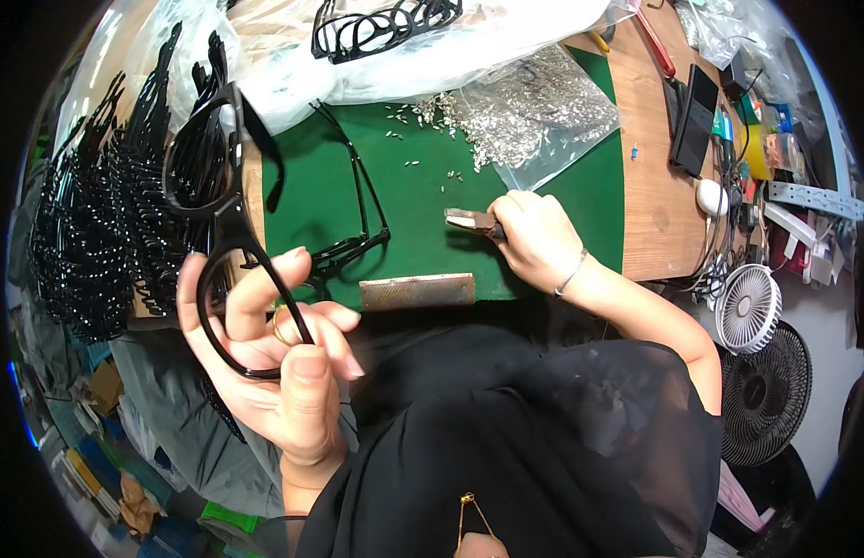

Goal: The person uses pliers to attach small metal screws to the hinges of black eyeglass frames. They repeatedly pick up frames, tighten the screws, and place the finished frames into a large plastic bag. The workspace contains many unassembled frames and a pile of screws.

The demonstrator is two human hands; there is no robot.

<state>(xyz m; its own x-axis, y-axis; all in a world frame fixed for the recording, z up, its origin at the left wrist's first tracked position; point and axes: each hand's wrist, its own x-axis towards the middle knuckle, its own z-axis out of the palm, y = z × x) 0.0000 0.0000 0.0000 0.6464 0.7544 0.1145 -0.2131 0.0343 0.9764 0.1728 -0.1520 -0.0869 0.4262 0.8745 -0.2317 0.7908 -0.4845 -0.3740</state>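
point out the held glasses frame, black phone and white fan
Held glasses frame point(232, 219): head view, on its bridge.
Black phone point(695, 122): head view, on its dark face.
White fan point(749, 308): head view, near its grille's centre.

Left grip point(274, 398) holds an eyeglass frame point(231, 212), right grip point(540, 240) pliers point(473, 221).

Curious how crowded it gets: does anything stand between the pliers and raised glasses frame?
In this view, a second glasses frame lies between the pliers in the right hand and the raised frame in the left hand, low on the green mat, probably not blocking.
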